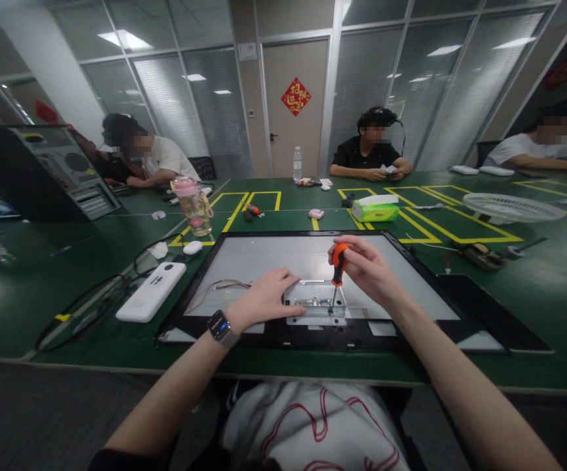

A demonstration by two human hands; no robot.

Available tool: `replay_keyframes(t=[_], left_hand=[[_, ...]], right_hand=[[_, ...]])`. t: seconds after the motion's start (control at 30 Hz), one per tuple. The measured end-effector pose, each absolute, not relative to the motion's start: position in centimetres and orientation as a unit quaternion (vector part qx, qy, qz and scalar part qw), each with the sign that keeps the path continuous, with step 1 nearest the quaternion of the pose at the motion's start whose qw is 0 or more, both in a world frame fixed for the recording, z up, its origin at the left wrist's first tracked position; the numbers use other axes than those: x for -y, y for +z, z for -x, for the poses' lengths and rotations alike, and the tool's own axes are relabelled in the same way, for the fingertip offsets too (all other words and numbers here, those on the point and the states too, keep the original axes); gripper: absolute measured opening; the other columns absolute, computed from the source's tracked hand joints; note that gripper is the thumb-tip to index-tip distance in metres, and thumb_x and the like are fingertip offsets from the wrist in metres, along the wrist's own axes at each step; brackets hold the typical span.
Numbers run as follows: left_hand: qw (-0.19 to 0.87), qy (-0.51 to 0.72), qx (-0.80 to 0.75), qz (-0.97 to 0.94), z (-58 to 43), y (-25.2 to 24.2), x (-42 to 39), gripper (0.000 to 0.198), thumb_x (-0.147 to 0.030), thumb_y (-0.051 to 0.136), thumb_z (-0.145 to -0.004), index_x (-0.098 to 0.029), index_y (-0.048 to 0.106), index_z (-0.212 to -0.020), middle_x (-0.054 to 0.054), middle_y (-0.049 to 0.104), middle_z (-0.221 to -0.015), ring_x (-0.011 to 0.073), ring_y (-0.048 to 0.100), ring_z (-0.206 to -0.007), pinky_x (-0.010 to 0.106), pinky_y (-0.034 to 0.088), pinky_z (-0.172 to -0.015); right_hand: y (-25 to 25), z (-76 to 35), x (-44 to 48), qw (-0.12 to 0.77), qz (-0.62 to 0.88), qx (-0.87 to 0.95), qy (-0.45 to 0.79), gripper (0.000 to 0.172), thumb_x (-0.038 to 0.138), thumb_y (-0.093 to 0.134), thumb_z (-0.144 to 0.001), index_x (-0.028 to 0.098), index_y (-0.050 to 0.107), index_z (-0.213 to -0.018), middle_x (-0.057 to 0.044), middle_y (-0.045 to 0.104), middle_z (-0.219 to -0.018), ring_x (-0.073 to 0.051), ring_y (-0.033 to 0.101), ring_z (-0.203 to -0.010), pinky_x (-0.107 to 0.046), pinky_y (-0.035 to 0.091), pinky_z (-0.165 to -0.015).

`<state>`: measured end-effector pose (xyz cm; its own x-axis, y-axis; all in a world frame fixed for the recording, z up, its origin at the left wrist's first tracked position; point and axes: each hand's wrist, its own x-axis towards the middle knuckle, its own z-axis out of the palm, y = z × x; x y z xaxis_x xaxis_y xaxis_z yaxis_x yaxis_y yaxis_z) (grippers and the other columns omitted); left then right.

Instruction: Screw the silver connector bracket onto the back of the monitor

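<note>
A flat display panel (244, 261) with a black frame lies on the green table before me. On its lower middle sits a metal bracket (317, 320) with connector ports. My right hand (364, 265) grips an orange and black screwdriver (339, 265) by its handle. The screwdriver stands nearly upright, its tip down at the bracket's right part. My left hand (266, 297) lies on the panel at the bracket's left side, thumb and fingers spread apart. Thin coloured wires (227, 284) run over the panel left of that hand. Whether a screw is under the tip is too small to tell.
Left of the panel are a white power bank (152, 292), a black cable (74, 320) and a pink-lidded bottle (192, 206). A green tissue pack (375, 209) stands behind it. To the right lie a dark flat panel (492, 311) and tools (482, 256). Several people sit across the table.
</note>
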<state>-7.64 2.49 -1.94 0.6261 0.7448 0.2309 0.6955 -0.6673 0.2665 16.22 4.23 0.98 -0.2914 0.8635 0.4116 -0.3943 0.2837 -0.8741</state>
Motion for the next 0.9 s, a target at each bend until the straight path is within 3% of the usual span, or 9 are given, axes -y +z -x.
replay_keyframes(t=[0.1, 0.2, 0.33, 0.43, 0.57, 0.67, 0.77, 0.9], left_hand=[[0.096, 0.169, -0.402, -0.895, 7.8, -1.8, -2.5, 0.053, -0.055, 0.058, -0.087, -0.021, 0.057, -0.127, 0.008, 0.059, -0.112, 0.0225, 0.057, -0.102, 0.034, 0.047, -0.090], [0.105, 0.176, -0.407, -0.890, 7.8, -1.8, -2.6, 0.043, -0.049, 0.044, -0.096, -0.021, 0.060, -0.125, 0.007, 0.060, -0.109, 0.0207, 0.057, -0.101, 0.034, 0.046, -0.091], [0.101, 0.179, -0.418, -0.885, 7.7, -1.8, -2.7, 0.039, -0.036, 0.033, -0.101, -0.021, 0.063, -0.119, 0.007, 0.060, -0.103, 0.0195, 0.058, -0.099, 0.033, 0.046, -0.090], [0.090, 0.172, -0.426, -0.883, 7.7, -1.9, -2.9, 0.037, -0.024, 0.032, -0.100, -0.021, 0.063, -0.120, 0.006, 0.060, -0.100, 0.0193, 0.058, -0.096, 0.032, 0.047, -0.089], [0.063, 0.159, -0.442, -0.881, 7.9, -2.4, -3.2, 0.040, -0.009, 0.038, -0.090, -0.017, 0.062, -0.121, 0.009, 0.059, -0.105, 0.0208, 0.057, -0.102, 0.034, 0.047, -0.095], [0.056, 0.162, -0.452, -0.875, 8.0, -2.7, -3.4, 0.040, -0.007, 0.038, -0.089, -0.017, 0.063, -0.118, 0.009, 0.060, -0.107, 0.0211, 0.057, -0.104, 0.036, 0.047, -0.097], [0.058, 0.170, -0.456, -0.872, 8.1, -2.8, -3.4, 0.039, -0.009, 0.038, -0.090, -0.018, 0.063, -0.118, 0.010, 0.061, -0.110, 0.0210, 0.058, -0.106, 0.036, 0.047, -0.099], [0.089, 0.165, -0.443, -0.877, 8.2, -2.6, -3.3, 0.042, -0.014, 0.035, -0.094, -0.017, 0.055, -0.131, 0.010, 0.056, -0.134, 0.0209, 0.052, -0.124, 0.039, 0.038, -0.111]], right_hand=[[0.8, -16.3, -4.3, 0.570, 0.216, 0.575, 0.546, 0.025, 0.036, 0.083, -0.068, 0.029, 0.069, -0.088, 0.002, 0.062, -0.077, -0.016, 0.057, -0.072, -0.031, 0.049, -0.068], [0.8, -16.4, -4.3, 0.586, 0.204, 0.570, 0.539, 0.025, 0.037, 0.086, -0.064, 0.028, 0.067, -0.077, 0.003, 0.058, -0.080, -0.015, 0.056, -0.074, -0.031, 0.050, -0.073], [0.8, -16.3, -4.3, 0.562, 0.199, 0.571, 0.564, 0.028, 0.046, 0.081, -0.071, 0.028, 0.069, -0.090, 0.000, 0.062, -0.080, -0.017, 0.059, -0.077, -0.034, 0.051, -0.074], [0.9, -16.1, -4.3, 0.540, 0.181, 0.566, 0.595, 0.027, 0.046, 0.074, -0.080, 0.028, 0.068, -0.099, -0.001, 0.066, -0.085, -0.017, 0.061, -0.079, -0.035, 0.050, -0.079], [0.9, -16.1, -4.3, 0.548, 0.161, 0.556, 0.604, 0.021, 0.045, 0.075, -0.079, 0.027, 0.069, -0.086, 0.000, 0.063, -0.092, -0.015, 0.060, -0.083, -0.034, 0.051, -0.084], [0.8, -16.4, -4.4, 0.553, 0.162, 0.564, 0.592, 0.020, 0.044, 0.078, -0.076, 0.027, 0.068, -0.082, 0.001, 0.062, -0.087, -0.015, 0.059, -0.079, -0.033, 0.051, -0.082], [0.8, -16.6, -4.4, 0.533, 0.164, 0.576, 0.598, 0.021, 0.045, 0.074, -0.080, 0.028, 0.069, -0.093, 0.000, 0.065, -0.085, -0.016, 0.061, -0.077, -0.033, 0.050, -0.077], [1.1, -16.5, -4.2, 0.529, 0.158, 0.581, 0.598, 0.019, 0.045, 0.069, -0.084, 0.028, 0.068, -0.092, -0.001, 0.066, -0.087, -0.017, 0.062, -0.081, -0.034, 0.050, -0.081]])
